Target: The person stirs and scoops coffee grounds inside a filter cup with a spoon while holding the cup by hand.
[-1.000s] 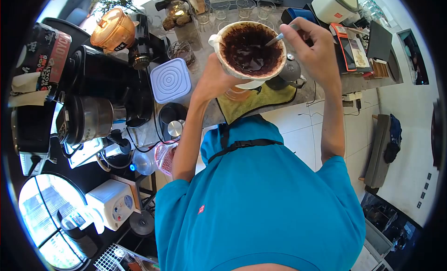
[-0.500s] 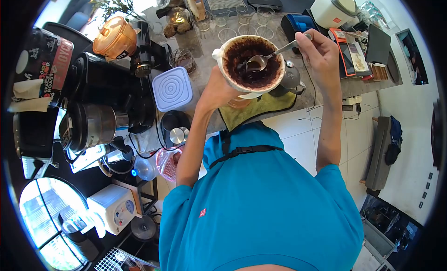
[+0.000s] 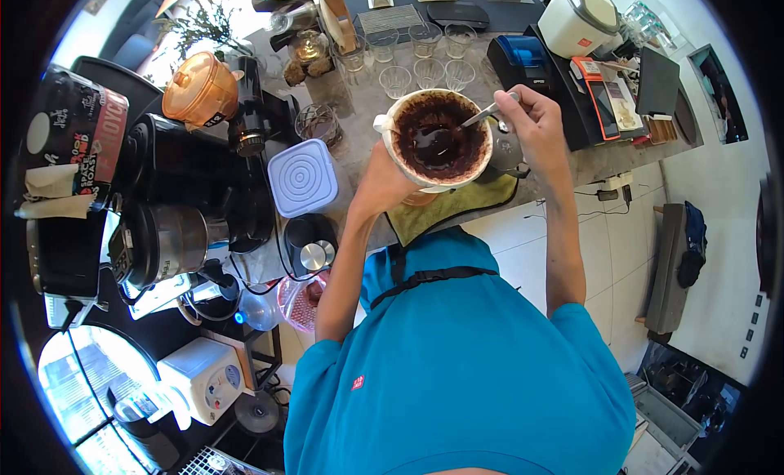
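Observation:
A white coffee dripper (image 3: 396,156) with a side handle holds dark wet coffee grounds (image 3: 433,144), which are smeared up its inner wall. My left hand (image 3: 385,181) is closed around the dripper's lower left side, with the fingers partly hidden behind it. Over the right rim, my right hand (image 3: 535,132) pinches the handle of a metal spoon (image 3: 482,115). The spoon slants down into the dripper, its bowl sunk in the dark coffee. An amber-looking piece (image 3: 420,198) shows just below the dripper, mostly covered.
Several clear glasses (image 3: 395,81) stand behind the dripper. A green cloth (image 3: 445,214) lies at the counter edge beside a grey kettle (image 3: 508,152). A lidded lilac container (image 3: 303,178) sits left, near a coffee machine (image 3: 171,238). A card terminal (image 3: 600,103) stands right.
The spoon's bowl, visible above the grounds before, has gone down into the dark coffee. My right hand has moved slightly left and lower. My left hand keeps its grip on the dripper.

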The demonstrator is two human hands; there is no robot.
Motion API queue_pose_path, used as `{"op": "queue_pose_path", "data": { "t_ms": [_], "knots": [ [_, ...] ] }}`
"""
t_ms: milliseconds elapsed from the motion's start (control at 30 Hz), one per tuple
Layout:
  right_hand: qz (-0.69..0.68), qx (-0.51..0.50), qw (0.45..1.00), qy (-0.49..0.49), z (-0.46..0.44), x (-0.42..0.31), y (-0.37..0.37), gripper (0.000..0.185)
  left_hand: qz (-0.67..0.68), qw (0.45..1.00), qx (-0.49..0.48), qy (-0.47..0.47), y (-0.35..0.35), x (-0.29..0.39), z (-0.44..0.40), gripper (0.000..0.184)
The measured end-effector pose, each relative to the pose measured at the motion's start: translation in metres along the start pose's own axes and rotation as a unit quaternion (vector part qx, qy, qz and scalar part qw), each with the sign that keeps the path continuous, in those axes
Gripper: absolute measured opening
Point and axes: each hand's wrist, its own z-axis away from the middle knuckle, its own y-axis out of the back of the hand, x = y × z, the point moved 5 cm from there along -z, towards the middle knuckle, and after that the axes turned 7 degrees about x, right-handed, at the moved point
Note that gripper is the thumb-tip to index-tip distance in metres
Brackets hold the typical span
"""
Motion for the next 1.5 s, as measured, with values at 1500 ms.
{"op": "queue_pose_path", "data": {
  "t_ms": [1500],
  "knots": [
    [0.058,-0.038,0.997,0.038,-0.003,-0.013,-0.007,0.029,0.033,0.999,0.026,-0.013,0.002,-0.021,0.001,0.085]
  ]
}}
